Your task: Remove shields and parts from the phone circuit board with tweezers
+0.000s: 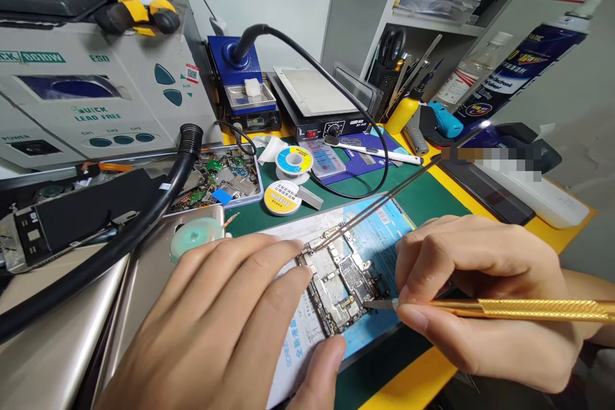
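The left hand [216, 327] presses down, fingers spread, on a phone logic board [336, 278] — the right hand [480, 295] pinches a gold-handled blade [528, 309] at its edge; a slip could gouge the board.

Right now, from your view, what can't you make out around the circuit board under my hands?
Head view, the only one:
- Circuit board: its lower left part is hidden by the left hand.
- Gold-handled tool, held in the right hand: its far end is cut off by the right edge.
- Board markings: too small to read.
- Pixelated patch: hides whatever lies beneath it.
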The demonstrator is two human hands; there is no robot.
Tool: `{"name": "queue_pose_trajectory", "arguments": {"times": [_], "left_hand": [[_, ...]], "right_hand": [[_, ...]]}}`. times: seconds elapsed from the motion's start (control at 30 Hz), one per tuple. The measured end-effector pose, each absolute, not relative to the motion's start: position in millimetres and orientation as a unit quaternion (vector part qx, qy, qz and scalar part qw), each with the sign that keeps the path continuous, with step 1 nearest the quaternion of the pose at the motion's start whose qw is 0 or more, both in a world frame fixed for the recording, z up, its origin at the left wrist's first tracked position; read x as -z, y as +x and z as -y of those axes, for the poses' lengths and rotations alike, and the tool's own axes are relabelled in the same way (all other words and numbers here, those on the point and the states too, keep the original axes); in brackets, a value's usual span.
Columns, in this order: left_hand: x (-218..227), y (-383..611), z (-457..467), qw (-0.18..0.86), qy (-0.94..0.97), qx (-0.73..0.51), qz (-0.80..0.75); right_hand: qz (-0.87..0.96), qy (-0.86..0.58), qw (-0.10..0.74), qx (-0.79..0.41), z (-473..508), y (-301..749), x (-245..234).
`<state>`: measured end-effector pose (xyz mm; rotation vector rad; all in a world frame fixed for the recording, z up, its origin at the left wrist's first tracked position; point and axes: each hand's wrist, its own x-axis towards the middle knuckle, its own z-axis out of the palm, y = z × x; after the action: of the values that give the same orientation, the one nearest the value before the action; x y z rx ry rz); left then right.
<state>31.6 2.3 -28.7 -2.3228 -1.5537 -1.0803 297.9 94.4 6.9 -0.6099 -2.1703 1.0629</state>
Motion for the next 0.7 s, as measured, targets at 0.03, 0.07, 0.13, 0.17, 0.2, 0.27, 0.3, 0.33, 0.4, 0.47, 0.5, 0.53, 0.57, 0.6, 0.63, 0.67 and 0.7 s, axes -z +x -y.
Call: {"name": "queue_pose_trajectory", "arguments": {"times": [0.03, 0.07, 0.13, 0.17, 0.2, 0.27, 0.3, 0.33, 0.4, 0.47, 0.5, 0.53, 0.57, 0.6, 0.63, 0.67, 0.7], "left_hand": [[28.6, 32.2, -2.2, 0.073, -0.773, 0.359, 0.517], [28.9, 32.5, -2.1, 0.075, -0.774, 0.36, 0.516], [30.1, 32.4, -2.1, 0.076, -0.777, 0.36, 0.511], [30.9, 32.0, -2.1, 0.076, -0.779, 0.36, 0.507], [31.7, 31.6, -2.2, 0.076, -0.781, 0.362, 0.503], [32.9, 30.7, -2.4, 0.08, -0.784, 0.37, 0.492], [33.1, 30.4, -2.5, 0.081, -0.784, 0.372, 0.49], [33.0, 30.2, -2.5, 0.08, -0.783, 0.371, 0.493], [31.9, 30.3, -2.5, 0.075, -0.78, 0.363, 0.504], [30.6, 30.7, -2.1, 0.069, -0.777, 0.356, 0.515], [30.0, 30.8, -1.8, 0.067, -0.777, 0.357, 0.515], [29.6, 30.9, -1.5, 0.067, -0.776, 0.358, 0.515], [29.4, 30.9, -1.2, 0.067, -0.776, 0.359, 0.515], [29.3, 30.9, -0.9, 0.068, -0.775, 0.36, 0.515], [29.4, 30.8, -0.6, 0.068, -0.775, 0.361, 0.515], [29.5, 30.7, -0.3, 0.07, -0.774, 0.361, 0.515], [29.7, 30.6, -0.1, 0.071, -0.775, 0.362, 0.514]], "right_hand": [[0.824, -0.231, 0.319, -0.407, -94.7, 298.1, -6.5], [0.824, -0.229, 0.318, -0.408, -95.1, 298.4, -6.2], [0.826, -0.225, 0.316, -0.409, -95.8, 298.8, -6.3], [0.828, -0.226, 0.314, -0.407, -96.1, 298.9, -6.6], [0.828, -0.226, 0.313, -0.406, -96.4, 299.1, -7.2], [0.827, -0.227, 0.312, -0.409, -96.9, 299.6, -8.8], [0.827, -0.227, 0.31, -0.411, -97.0, 300.1, -9.8], [0.827, -0.227, 0.306, -0.413, -96.9, 300.7, -10.9], [0.83, -0.229, 0.29, -0.417, -96.7, 302.2, -12.7], [0.832, -0.234, 0.28, -0.418, -96.4, 303.7, -13.5], [0.831, -0.237, 0.279, -0.419, -96.4, 304.3, -13.5], [0.829, -0.238, 0.281, -0.421, -96.5, 304.6, -13.3], [0.828, -0.239, 0.282, -0.421, -96.9, 304.7, -12.9], [0.827, -0.239, 0.283, -0.422, -97.3, 304.6, -12.5], [0.827, -0.238, 0.281, -0.425, -97.9, 304.3, -12.3], [0.826, -0.238, 0.282, -0.427, -98.6, 303.9, -12.2], [0.825, -0.238, 0.281, -0.428, -99.3, 303.5, -12.5]]}}
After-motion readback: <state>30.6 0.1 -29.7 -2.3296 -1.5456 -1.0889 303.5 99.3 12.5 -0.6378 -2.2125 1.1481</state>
